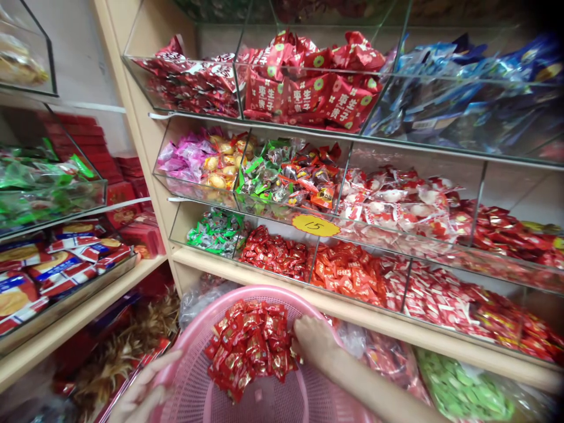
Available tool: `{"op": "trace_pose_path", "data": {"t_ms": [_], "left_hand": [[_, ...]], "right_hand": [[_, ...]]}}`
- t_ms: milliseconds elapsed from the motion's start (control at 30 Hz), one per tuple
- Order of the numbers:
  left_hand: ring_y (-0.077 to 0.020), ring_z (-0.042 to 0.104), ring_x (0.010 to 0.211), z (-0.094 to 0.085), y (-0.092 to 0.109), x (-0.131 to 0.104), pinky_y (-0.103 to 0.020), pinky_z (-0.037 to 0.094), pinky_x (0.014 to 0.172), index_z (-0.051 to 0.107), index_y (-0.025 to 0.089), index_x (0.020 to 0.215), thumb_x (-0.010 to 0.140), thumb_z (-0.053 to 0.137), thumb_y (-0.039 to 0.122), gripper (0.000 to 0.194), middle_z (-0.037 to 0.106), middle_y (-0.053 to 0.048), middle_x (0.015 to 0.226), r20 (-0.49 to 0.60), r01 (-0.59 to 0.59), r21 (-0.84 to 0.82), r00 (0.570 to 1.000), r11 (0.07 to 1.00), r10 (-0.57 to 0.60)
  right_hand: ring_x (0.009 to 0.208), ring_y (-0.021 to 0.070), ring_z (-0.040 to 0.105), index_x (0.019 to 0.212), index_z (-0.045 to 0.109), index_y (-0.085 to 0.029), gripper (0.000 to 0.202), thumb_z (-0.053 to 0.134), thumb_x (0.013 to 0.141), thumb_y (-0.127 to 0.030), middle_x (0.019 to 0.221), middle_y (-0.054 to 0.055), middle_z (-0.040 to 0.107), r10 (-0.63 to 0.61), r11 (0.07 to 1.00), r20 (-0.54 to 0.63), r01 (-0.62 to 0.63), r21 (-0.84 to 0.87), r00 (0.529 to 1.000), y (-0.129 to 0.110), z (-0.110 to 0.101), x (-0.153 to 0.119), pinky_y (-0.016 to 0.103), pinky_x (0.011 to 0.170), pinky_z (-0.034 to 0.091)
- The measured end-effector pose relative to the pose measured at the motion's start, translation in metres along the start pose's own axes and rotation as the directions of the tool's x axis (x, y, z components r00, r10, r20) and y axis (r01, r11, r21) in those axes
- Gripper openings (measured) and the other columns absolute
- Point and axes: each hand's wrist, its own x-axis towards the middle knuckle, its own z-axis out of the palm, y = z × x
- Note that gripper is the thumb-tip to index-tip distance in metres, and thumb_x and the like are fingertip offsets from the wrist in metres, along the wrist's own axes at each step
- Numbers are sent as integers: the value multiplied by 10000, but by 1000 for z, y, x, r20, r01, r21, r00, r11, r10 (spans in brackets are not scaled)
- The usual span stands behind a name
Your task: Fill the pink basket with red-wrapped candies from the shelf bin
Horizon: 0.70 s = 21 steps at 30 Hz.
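Observation:
A pink plastic basket (185, 376) with a mesh wall stands in front of me, below the shelves. In it is a heap of small candies in shiny red and gold wrappers (251, 346), bunched toward the far side, with part of the basket floor bare. My left hand (147, 388) is at the basket's left rim, fingers bent over the edge. Reaching in across the right rim, my right hand (315, 341) is closed in a fist against the right edge of the heap. Its fingertips are turned away, so what it holds is hidden.
Clear-fronted bins of wrapped candies fill the shelves ahead, among them orange packets (348, 273) and red candies (275, 252). A yellow tag (316, 224) reads 15. Packaged snacks (66, 264) line the left shelf. A bag of green sweets (462, 385) lies low at right.

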Motion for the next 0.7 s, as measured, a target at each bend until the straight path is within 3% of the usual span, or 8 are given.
{"op": "trace_pose_path", "data": {"t_ms": [200, 467, 700], "left_hand": [[-347, 501, 1107, 2, 4, 0, -476, 268, 1048, 696, 256, 946, 498, 741, 455, 492, 556, -36, 1272, -10, 46, -27, 999, 999, -46], [-339, 450, 1181, 0, 4, -2, -455, 242, 1069, 704, 273, 945, 523, 738, 490, 476, 570, -24, 1256, -20, -15, -1, 1000, 1000, 15], [-334, 426, 1220, 0, 2, -2, -442, 231, 1082, 695, 279, 958, 525, 730, 526, 500, 572, -16, 1257, -8, 6, -6, 1000, 1000, -6]], "right_hand": [[907, 282, 651, 953, 692, -69, 242, 521, 781, -73, 942, 177, 692, 17, 1000, 12, -17, -11, 1000, -4, 2, 2, 341, 725, 502], [947, 276, 633, 980, 676, -60, 235, 516, 812, -97, 967, 174, 677, 4, 1000, -13, -4, 2, 1000, -6, 4, 4, 332, 753, 489], [948, 255, 622, 962, 654, -70, 272, 415, 837, -43, 986, 171, 661, -7, 1000, -50, 8, 16, 999, 5, 9, -6, 312, 769, 462]]}}
